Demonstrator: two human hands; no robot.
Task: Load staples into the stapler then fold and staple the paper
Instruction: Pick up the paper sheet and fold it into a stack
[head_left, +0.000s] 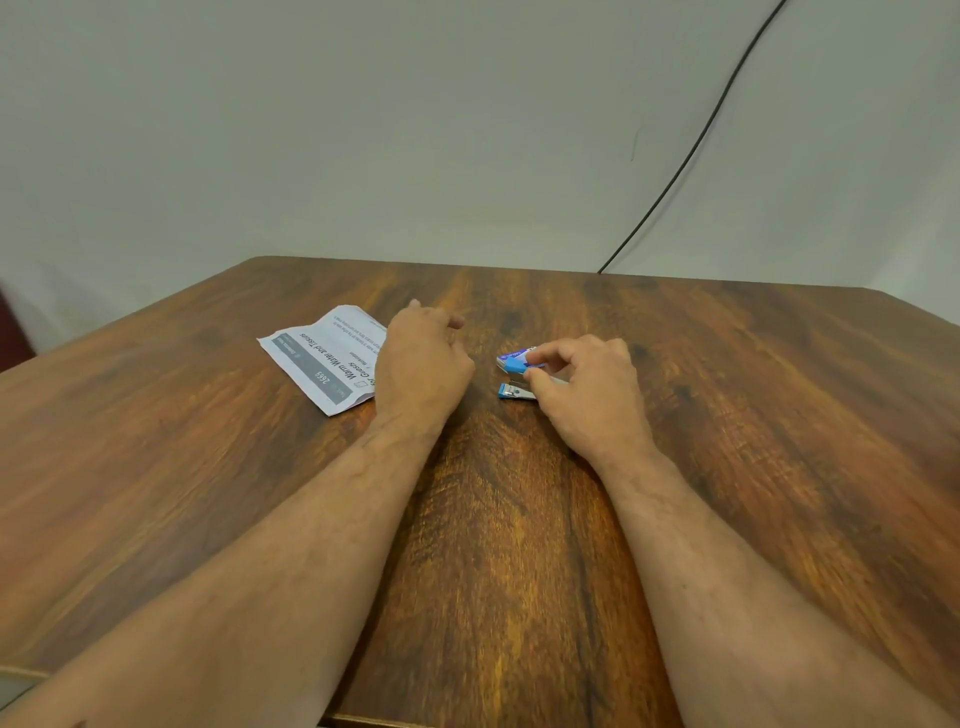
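Stapler: small blue-and-metal stapler (516, 375) gaping, pinched by right hand (587, 389); staples unseen.
Paper: printed white sheet (324, 358) on wooden surface (519, 519), not stapled.
Left hand (418, 366): loosely curled, empty.

head view, one camera
looks forward and down from above the near table (519, 571) edge, close over both forearms, facing the wall (415, 130).

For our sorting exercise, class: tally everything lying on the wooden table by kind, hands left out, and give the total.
Small blue and silver stapler, top lifted open, pinched by the right hand: 1
Printed white paper sheet, partly under the left hand: 1
Total on the brown wooden table: 2
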